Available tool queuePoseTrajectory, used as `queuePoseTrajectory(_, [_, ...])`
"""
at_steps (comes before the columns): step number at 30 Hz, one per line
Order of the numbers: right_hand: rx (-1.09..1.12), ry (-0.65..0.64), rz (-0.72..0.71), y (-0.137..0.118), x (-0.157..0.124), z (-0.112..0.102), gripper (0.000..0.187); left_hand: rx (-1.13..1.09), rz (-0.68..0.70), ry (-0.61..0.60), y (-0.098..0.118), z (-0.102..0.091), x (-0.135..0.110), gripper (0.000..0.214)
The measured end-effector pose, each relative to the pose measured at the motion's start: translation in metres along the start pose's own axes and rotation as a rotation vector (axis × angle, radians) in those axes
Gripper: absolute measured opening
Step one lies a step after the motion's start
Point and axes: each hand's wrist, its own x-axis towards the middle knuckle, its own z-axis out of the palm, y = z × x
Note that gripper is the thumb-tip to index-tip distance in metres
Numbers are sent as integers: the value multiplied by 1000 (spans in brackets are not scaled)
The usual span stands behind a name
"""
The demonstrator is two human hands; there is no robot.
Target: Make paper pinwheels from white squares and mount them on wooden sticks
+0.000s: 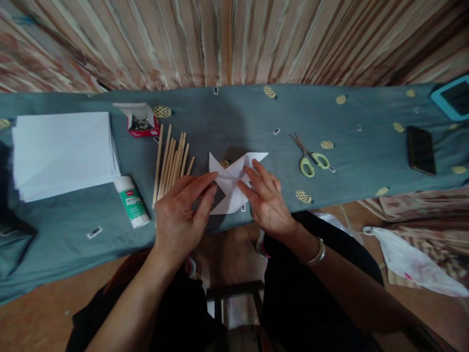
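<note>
A white paper pinwheel with pointed blades lies between my two hands over the table's front part. My left hand has its index finger and thumb at the pinwheel's left side, curled toward each other at the paper. From the right, my right hand holds the pinwheel, its fingers on the folded blades near the middle. Its thumb is partly hidden. Just left of the pinwheel lie several thin wooden sticks, side by side, their lower ends partly covered by my left hand.
On the left are a stack of white paper, a glue stick and an open red box of small metal pieces. Green-handled scissors, a dark phone and a blue-framed device lie rightward on the green tablecloth.
</note>
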Motion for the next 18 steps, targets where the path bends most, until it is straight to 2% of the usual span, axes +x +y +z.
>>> queuePoseTrajectory(9, [-18, -9, -7, 4, 4, -1, 35, -125, -22, 178, 4, -13, 10, 19])
queuePoseTrajectory(18, [-48, -41, 9, 1, 7, -6, 38, -280, -30, 264, 8, -14, 6, 20])
